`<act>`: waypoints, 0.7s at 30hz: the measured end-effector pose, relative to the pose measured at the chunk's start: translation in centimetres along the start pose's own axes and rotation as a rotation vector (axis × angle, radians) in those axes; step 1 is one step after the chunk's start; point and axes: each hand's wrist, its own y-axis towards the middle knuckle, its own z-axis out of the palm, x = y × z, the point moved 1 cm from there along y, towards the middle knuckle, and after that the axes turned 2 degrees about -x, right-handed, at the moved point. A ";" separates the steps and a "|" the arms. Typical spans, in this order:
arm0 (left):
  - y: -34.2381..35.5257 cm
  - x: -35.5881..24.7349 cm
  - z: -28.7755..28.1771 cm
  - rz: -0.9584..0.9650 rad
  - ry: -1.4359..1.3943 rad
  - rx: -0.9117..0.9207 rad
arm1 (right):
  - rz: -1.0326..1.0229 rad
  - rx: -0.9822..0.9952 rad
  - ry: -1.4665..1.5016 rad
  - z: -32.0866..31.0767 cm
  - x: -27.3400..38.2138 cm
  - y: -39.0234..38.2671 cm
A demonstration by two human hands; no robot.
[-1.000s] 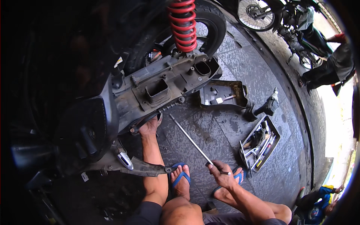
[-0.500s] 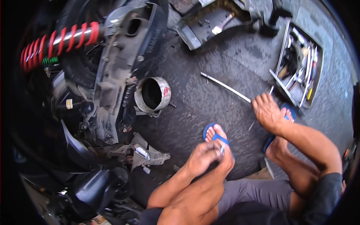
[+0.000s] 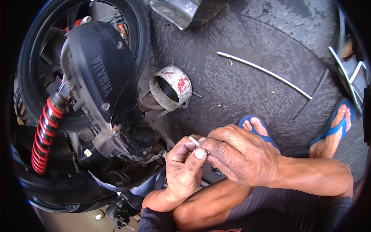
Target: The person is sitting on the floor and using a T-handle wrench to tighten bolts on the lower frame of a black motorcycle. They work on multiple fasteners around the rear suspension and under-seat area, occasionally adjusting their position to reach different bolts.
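In front of my lap, my two hands meet at the fingertips. My left hand (image 3: 182, 172) pinches a small, thin, pale piece (image 3: 194, 141) between thumb and fingers. My right hand (image 3: 244, 155) is closed too, its fingertips pressed against the same piece from the right. Most of the piece is hidden by the fingers, so I cannot make out its kind. Beyond the hands, a long silvery rod (image 3: 266, 74) lies on the dark floor. A thinner dark rod (image 3: 317, 89) lies close to its right end.
At left lies a partly dismantled motorbike, with a black engine cover (image 3: 102, 65), wheel (image 3: 143, 33) and red-sprung shock absorber (image 3: 45, 135). A whitish metal ring (image 3: 183, 87) stands beside it. A tray (image 3: 181, 15) sits far off; metal tools (image 3: 342, 71) lie at right.
My right hand has come away from beside the rod and tool tray to join my left hand at the small piece. The view has shifted toward the motorbike.
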 end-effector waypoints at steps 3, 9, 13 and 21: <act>1.9 -0.7 0.8 -0.214 0.072 -0.092 | 0.036 0.018 0.000 -0.4 -2.5 0.5; 0.7 -6.2 -1.3 -0.212 0.606 0.003 | 0.383 -0.033 0.248 0.3 -6.5 2.0; 2.6 -9.7 -4.8 1.090 0.940 -0.243 | 0.489 -0.076 0.401 2.1 -9.4 3.6; 5.4 -10.5 -7.3 1.226 1.653 -0.946 | 0.488 -0.148 0.645 6.4 -10.8 11.0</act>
